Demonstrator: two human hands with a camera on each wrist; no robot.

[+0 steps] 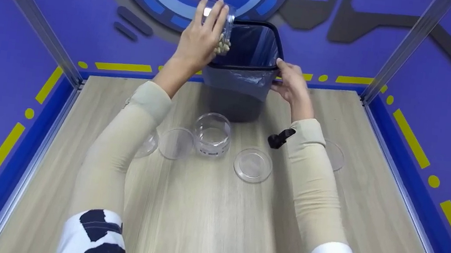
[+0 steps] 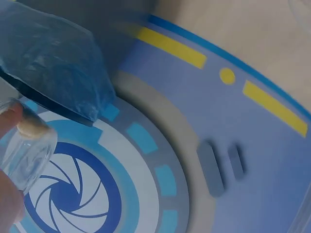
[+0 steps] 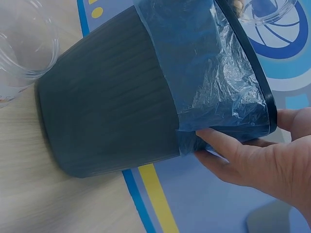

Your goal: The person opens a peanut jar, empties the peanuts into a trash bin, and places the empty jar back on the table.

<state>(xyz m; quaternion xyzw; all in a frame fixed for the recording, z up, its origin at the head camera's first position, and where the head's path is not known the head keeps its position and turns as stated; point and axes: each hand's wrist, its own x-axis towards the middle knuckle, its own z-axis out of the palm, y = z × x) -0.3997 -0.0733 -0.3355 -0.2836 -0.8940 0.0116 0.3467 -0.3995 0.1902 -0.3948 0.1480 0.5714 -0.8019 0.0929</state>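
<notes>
- two hands at a bin [image 1: 242,75] at the table's [image 1: 205,223] far edge.
- left hand [image 1: 202,37]: fingers curled round a clear jar [image 1: 226,23], tipped over the bin's mouth; pale nuts [image 1: 222,46] sit at its lower end.
- right hand [image 1: 291,83]: grips the bin's rim on the right, fingers over the blue liner [image 3: 214,82].
- one empty jar [image 1: 212,134] stands mid-table, just before the bin.
- two clear lids [image 1: 253,165] lie flat, one on each side of it.
</notes>
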